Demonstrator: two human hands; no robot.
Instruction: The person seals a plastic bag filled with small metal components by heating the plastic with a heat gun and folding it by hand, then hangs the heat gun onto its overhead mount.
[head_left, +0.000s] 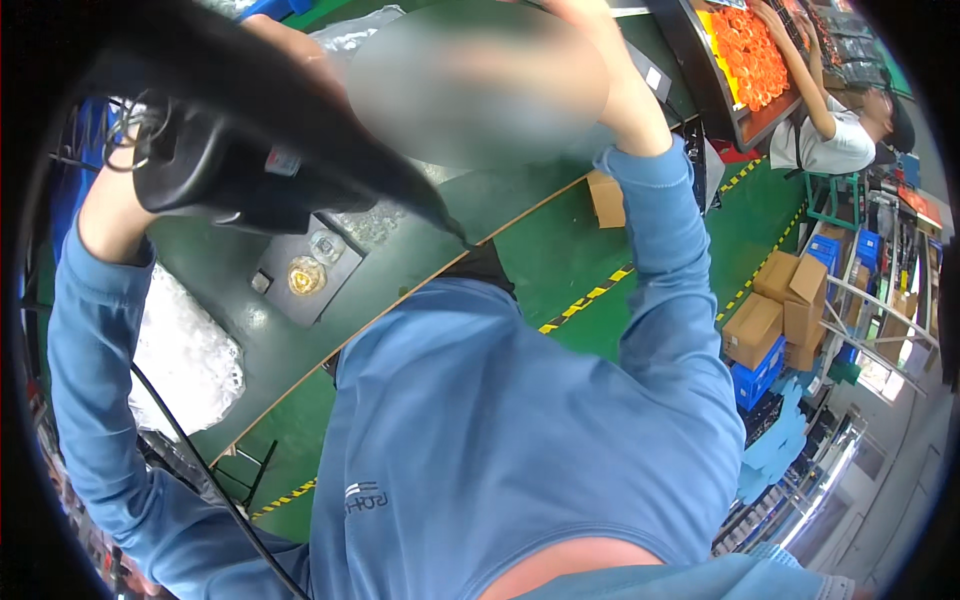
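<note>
Device (pixel 215 170): black, bulky, at upper left, above the bench; wire coil (pixel 150 130) at its left end, small label (pixel 283 160) on its side. Black strap (pixel 330 120), blurred, crosses in front of it diagonally.

Left hand (pixel 120 190): at the device's left end, mostly hidden behind it; appears to hold it. Fingers: cannot tell whether apart, together or clamped.

Right hand (pixel 585 20): raised at the top edge, partly cut off, beside a blurred oval patch. Finger state and any contact: cannot tell.

Bench (pixel 270 370), below the device: grey plate (pixel 300 308) bearing 1 gold disc (pixel 306 275) and 1 clear disc (pixel 326 246), side by side. Small block (pixel 261 282) at the plate's left edge. White bag (pixel 185 350) farther left. Black cable (pixel 180 430) runs down across the left sleeve (pixel 100 400).

Beyond the bench: green floor (pixel 560 255), yellow-black tape (pixel 590 298), 1 carton (pixel 606 200) near the bench edge. Upper right: 1 co-worker (pixel 845 145) in a white shirt, arms extended toward orange parts (pixel 750 65) in a tray. Far right: stacked cartons (pixel 785 310) on a blue crate (pixel 758 375), beside shelving.
</note>
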